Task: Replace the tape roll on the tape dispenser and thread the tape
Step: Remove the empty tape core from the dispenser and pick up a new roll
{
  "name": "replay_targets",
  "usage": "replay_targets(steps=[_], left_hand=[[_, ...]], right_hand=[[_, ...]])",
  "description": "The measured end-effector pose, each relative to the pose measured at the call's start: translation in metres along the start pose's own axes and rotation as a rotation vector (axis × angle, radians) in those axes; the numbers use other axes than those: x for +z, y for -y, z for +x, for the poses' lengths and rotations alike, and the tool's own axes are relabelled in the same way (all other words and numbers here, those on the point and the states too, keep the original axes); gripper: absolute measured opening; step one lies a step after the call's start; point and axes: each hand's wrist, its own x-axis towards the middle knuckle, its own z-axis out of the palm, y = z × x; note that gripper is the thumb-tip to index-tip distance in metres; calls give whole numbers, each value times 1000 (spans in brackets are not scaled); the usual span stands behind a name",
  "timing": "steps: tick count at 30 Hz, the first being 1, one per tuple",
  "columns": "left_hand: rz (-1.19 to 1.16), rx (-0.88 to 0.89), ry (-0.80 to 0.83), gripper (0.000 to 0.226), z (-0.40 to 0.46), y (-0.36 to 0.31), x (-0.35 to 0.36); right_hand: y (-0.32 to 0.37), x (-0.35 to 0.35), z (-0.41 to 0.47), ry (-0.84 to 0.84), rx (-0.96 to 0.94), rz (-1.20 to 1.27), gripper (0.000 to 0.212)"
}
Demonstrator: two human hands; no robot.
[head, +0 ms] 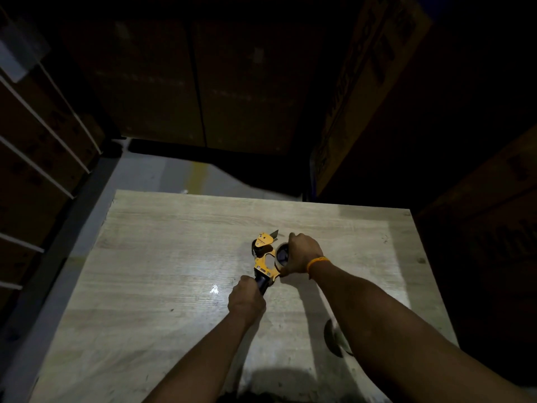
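A yellow hand-held tape dispenser [263, 253] with a dark handle lies on the pale wooden table [162, 257], its blade end pointing away from me. My left hand [246, 299] is closed around the handle at the near end. My right hand [302, 255], with an orange band on the wrist, grips a clear tape roll [282, 255] sitting at the dispenser's right side on the hub. The fingers hide most of the roll, so I cannot tell where the loose tape end is.
A dark round object [334, 337] lies on the table beneath my right forearm. Stacked cardboard boxes [200, 82] stand in the dark beyond the table and to the right. A rack with white wire rails [43, 141] runs along the left.
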Motion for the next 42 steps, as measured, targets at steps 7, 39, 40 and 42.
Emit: replay_targets(steps=[7,39,40,42], left_hand=[[26,-5,-7,50,-1,0,-4],[173,66,-10,49,3,10,4],[174,63,-8,49,4,11,4],[176,58,-8,51,4,11,4]], right_hand=[[-11,-5,1,64,-134,-86,93],[-64,57,25,235,245,600,43],[-65,59,26,233,241,601,44],[-68,61,27,239,242,619,44]])
